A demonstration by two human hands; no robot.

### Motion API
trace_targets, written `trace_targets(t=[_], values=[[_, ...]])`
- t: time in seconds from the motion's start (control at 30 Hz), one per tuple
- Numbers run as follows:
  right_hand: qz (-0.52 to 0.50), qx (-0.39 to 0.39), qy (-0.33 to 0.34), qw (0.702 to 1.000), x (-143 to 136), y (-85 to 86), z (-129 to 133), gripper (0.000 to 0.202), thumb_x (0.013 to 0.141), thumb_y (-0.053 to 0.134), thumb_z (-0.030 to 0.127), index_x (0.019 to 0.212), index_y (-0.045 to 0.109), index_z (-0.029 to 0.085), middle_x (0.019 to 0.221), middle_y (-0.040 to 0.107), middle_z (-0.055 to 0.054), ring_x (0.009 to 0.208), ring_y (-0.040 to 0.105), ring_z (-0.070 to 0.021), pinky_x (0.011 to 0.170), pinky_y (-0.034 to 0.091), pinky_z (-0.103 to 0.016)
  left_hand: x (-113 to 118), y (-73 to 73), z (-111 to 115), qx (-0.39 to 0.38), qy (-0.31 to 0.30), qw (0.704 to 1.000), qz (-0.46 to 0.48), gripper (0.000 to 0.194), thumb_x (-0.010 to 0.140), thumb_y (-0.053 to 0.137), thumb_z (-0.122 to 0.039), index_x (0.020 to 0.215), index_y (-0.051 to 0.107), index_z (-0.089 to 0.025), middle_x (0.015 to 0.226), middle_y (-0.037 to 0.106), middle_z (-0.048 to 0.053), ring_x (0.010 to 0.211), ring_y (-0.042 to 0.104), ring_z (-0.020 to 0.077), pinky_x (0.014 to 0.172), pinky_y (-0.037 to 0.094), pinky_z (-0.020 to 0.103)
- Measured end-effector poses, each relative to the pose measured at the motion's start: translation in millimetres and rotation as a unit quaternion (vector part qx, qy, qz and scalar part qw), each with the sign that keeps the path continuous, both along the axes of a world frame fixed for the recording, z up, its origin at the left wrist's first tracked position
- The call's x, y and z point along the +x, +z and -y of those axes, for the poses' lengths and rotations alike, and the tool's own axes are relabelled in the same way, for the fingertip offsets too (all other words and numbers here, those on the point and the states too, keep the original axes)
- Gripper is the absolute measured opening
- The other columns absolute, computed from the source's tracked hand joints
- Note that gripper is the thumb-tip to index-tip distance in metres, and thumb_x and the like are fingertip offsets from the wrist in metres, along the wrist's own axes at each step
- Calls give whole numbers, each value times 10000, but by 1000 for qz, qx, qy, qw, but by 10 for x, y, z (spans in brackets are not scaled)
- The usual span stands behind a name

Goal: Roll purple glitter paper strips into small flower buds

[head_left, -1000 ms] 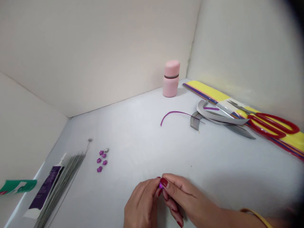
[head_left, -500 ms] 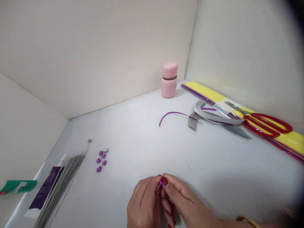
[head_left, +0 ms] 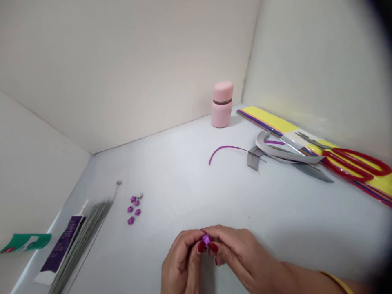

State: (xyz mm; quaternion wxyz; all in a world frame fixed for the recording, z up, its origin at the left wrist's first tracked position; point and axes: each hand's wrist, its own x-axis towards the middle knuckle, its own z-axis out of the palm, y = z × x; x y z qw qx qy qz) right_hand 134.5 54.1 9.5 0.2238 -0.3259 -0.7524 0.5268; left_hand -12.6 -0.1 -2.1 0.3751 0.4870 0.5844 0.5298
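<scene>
A small shiny purple folded star is pinched between the fingertips of both hands, near the front edge of the view. My left hand is closed, its thumb and forefinger on the star's left side. From the right, my right hand grips the same star with thumb and forefinger. Several finished-looking purple stars lie in a loose group to the left, with a silver piece beside them. Past the hands, a thin purple strip curves on the white table.
At the left lie a bundle of thin wires, a purple-and-white tube and a green packet. Right of the pink flask are grey strips, red-handled scissors and a packet of coloured strips. White walls rise behind.
My fingers have shifted around the star, so more of it shows between both thumbs. The left thumb now faces me. The view has moved slightly, shifting the table things rightward.
</scene>
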Motion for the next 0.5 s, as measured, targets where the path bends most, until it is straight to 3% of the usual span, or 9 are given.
trace_targets(t=[0.27,0.37,0.5], values=[[49,104,25,993,7,-12,-37,309,927,286,233,783,553,173,666,604,-22,588,555,-114,587,429,-201,-55,-47,27,16,-22,1000,12,123,817,569,-220,867,667,-273,759,688,-26,682,623,112,646,476,165],[61,148,36,986,13,-9,-48,307,919,275,198,772,544,175,666,619,-32,586,568,-122,590,434,-211,-66,-64,20,21,-29,999,0,106,813,575,-220,851,664,-264,748,690,-25,675,632,111,633,481,162],[65,180,38,981,13,-9,-36,278,892,281,151,799,542,173,684,644,-41,607,598,-140,599,448,-225,-39,-91,17,83,-2,995,-60,96,825,557,-265,832,653,-254,727,677,-22,638,622,105,599,479,162]])
